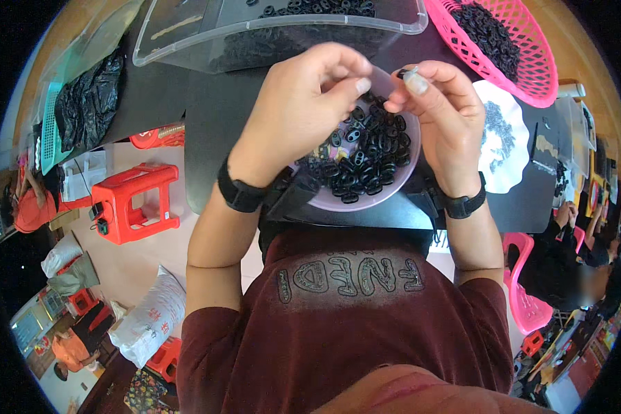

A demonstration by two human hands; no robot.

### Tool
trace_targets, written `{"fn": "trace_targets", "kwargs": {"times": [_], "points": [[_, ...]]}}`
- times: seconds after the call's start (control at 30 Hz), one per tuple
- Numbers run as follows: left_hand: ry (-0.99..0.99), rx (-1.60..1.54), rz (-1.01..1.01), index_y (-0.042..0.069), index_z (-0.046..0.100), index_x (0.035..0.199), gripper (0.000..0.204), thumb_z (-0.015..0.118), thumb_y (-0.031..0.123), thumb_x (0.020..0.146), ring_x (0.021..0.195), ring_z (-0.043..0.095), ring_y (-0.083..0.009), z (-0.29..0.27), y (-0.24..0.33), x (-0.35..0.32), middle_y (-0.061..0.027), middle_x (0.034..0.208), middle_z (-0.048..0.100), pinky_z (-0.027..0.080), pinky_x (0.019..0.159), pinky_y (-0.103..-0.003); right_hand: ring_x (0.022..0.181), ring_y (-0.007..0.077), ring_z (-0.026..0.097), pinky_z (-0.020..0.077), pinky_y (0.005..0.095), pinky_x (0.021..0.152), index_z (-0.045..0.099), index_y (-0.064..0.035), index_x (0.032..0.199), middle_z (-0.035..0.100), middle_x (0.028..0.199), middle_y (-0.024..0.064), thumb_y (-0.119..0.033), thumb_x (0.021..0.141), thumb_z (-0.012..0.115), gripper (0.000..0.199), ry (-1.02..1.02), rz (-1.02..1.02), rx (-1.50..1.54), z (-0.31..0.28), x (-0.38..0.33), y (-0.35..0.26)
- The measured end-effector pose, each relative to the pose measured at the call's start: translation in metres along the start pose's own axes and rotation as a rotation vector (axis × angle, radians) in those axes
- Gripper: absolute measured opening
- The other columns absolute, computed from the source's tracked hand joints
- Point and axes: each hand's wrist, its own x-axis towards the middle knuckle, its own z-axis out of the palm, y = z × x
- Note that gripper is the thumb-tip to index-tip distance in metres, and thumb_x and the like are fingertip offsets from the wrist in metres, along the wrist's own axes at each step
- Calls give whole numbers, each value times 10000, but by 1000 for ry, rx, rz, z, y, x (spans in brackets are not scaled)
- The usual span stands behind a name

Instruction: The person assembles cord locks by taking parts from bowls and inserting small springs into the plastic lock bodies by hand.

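A pale purple bowl point(415, 157) sits at the table's near edge, full of small black oval pieces with two holes point(366, 155) that look like cord-lock parts. Above its right rim, my right hand point(445, 103) pinches a small black piece point(402, 73) between thumb and forefinger. My left hand point(307, 103) hovers over the bowl's left side with curled fingers, its thumb tip close to the forefinger. Whether anything is in that pinch is too small to make out. The two hands are apart. Right of my right hand stands a white scalloped plate point(521, 148) heaped with tiny grey bits point(497, 134).
A clear plastic bin point(255, 31) of black pieces stands at the far side, beside a pink basket point(541, 65) holding more. Leftward are a red stool point(138, 200), a black plastic bag point(90, 100) and a white sack point(148, 317). Another person sits right, near a pink chair point(524, 297).
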Motion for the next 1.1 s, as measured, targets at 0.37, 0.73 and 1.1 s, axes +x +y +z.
{"fn": "trace_targets", "kwargs": {"times": [0.37,0.73,1.1], "points": [[-209,906,353,-19,658,798,148,611,118,765,789,620,-377,19,-22,19,-207,787,638,486,719,-458,789,245,698,596,339,731,577,13,1019,669,952,215,-31,928,512,120,-144,57,265,-15,5,-9],[-231,887,209,8,595,857,107,607,83,782,752,636,-359,33,-32,18,-180,792,635,504,659,-423,767,185,669,560,306,707,590,-10,1104,661,949,146,-77,942,528,185,-113,30,147,-13,2,-6],[-183,395,69,-23,652,907,186,680,68,747,725,673,-202,18,-11,8,-138,807,669,526,661,-305,773,152,648,544,286,704,598,-13,1111,661,944,128,-80,928,568,197,-119,25,109,-14,4,-8]]}}
